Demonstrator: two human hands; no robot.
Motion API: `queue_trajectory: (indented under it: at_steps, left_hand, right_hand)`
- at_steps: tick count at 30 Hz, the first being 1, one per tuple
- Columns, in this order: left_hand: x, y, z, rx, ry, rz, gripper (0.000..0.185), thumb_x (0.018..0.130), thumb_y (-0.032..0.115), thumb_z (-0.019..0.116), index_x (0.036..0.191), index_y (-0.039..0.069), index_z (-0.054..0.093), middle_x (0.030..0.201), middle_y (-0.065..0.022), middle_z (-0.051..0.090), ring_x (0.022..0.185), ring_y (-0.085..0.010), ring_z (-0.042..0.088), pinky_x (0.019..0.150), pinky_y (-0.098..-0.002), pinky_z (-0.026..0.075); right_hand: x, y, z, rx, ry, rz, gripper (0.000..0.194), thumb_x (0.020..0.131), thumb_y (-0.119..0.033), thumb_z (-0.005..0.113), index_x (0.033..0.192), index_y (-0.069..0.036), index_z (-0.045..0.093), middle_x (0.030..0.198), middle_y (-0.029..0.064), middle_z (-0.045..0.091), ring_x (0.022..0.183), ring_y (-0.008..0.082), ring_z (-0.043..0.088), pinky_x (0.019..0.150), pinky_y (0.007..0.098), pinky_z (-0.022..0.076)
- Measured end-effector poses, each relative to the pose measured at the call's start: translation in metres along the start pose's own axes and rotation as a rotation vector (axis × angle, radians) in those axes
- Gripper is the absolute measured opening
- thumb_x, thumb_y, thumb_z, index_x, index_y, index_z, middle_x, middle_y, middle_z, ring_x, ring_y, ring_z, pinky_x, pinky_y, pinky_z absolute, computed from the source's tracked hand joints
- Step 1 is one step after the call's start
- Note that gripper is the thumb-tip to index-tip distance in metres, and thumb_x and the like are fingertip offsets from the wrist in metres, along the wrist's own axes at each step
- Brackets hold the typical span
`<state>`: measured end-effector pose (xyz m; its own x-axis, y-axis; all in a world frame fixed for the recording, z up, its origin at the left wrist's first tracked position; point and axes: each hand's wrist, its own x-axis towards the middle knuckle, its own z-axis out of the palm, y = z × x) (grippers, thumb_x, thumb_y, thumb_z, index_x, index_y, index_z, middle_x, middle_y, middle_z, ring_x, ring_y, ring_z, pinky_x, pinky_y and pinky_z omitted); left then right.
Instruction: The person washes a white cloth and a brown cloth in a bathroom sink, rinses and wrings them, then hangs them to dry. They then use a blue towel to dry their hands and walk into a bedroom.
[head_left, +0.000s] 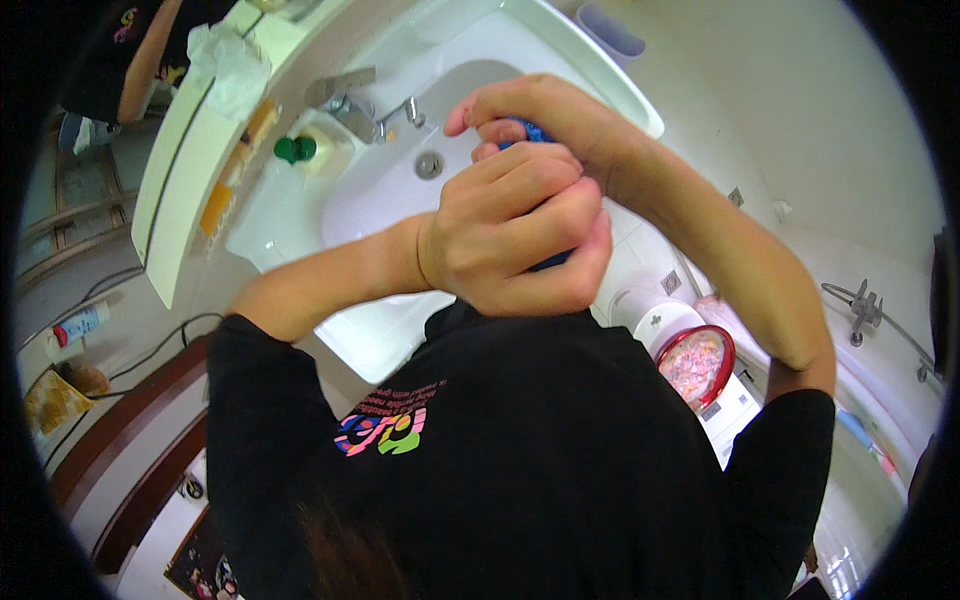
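Both fists are close together in front of my chest, over the near right edge of a white washbasin (352, 202). My left hand (517, 232) is nearer and clenched around a blue item, probably a cloth (536, 131). Just behind it, my right hand (536, 112) curls around the same blue item, its wrist sharply bent. Only small patches of blue show between the fingers and below the left fist; the rest is hidden. Beyond the hands are the basin's metal drain (428, 165) and chrome faucet (409, 112).
A bottle with a green cap (296, 150) stands on the basin's left ledge. Along the left runs a white-edged shelf (169, 195) with a crumpled white cloth or bag (229, 67). At right are a red-rimmed round container (697, 367) and a wall-mounted shower mixer (864, 307).
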<state>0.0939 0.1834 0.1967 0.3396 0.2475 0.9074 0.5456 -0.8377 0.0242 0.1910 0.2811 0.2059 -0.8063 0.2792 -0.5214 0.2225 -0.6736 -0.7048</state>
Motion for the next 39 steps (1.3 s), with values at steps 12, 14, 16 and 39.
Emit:
queue_trajectory:
  at_steps: [12,14,16,39]
  left_hand:
    - [-0.044,-0.003,0.014,-0.078,-0.391,0.222,0.014,0.081,0.022,0.061,0.077,0.013,0.051,0.078,-0.0017,0.051,0.077,-0.0182,0.055,0.072,-0.0346,0.047]
    - [-0.049,-0.009,0.018,-0.049,-0.412,0.276,0.014,0.080,0.022,0.061,0.077,0.013,0.051,0.078,-0.0005,0.050,0.077,-0.0174,0.055,0.071,-0.0336,0.046]
    - [-0.052,-0.016,0.022,0.003,-0.453,0.355,0.015,0.078,0.023,0.062,0.075,0.014,0.051,0.076,0.0016,0.048,0.077,-0.0163,0.054,0.070,-0.0324,0.046]
    - [-0.075,-0.073,0.075,0.478,-0.946,0.785,0.011,0.079,0.019,0.066,0.085,0.014,0.058,0.082,0.0015,0.057,0.086,-0.0147,0.058,0.076,-0.0301,0.046]
  right_hand:
    - [0.038,0.018,0.005,-0.518,0.127,0.088,0.018,0.086,-0.009,0.056,0.088,0.005,0.065,0.059,0.0031,0.052,0.059,0.0154,0.056,0.056,0.0302,0.0489]
    - [0.047,0.022,0.002,-0.529,0.154,0.078,0.017,0.087,-0.009,0.056,0.088,0.006,0.065,0.057,0.0028,0.051,0.055,0.0151,0.055,0.053,0.0299,0.0478]
    - [0.054,0.024,-0.002,-0.618,0.204,0.060,0.018,0.087,-0.008,0.055,0.088,0.006,0.066,0.055,0.0034,0.051,0.052,0.0147,0.055,0.050,0.0305,0.0466]
    - [0.119,0.038,-0.080,-1.041,0.562,-0.385,0.019,0.088,-0.012,0.055,0.090,-0.002,0.071,0.063,0.0123,0.066,0.054,0.0213,0.062,0.054,0.0374,0.0506]
